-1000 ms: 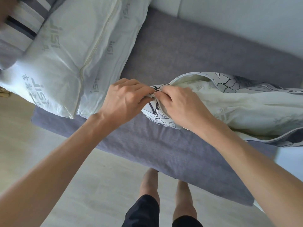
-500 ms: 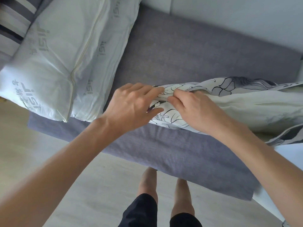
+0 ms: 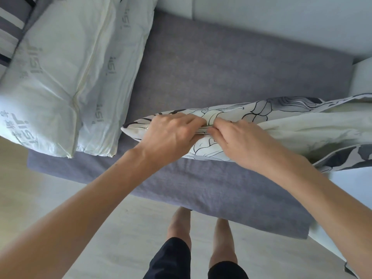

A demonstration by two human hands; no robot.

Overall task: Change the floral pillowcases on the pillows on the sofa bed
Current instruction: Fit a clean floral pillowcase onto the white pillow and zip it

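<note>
Two hands meet at the zipper seam of the floral pillowcase (image 3: 227,153) on the sofa bed (image 3: 221,65): the left hand (image 3: 171,133) and right hand (image 3: 241,141) each pinch fabric in a narrow grip. The case's long axis runs rightward, still open there. Beyond, left, lie bare pillows (image 3: 66,77).

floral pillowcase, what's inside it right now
A cream pillow shows through the floral pillowcase's open edge on the right. The left hand and right hand grip that edge; the rest of the pillow is covered.
</note>
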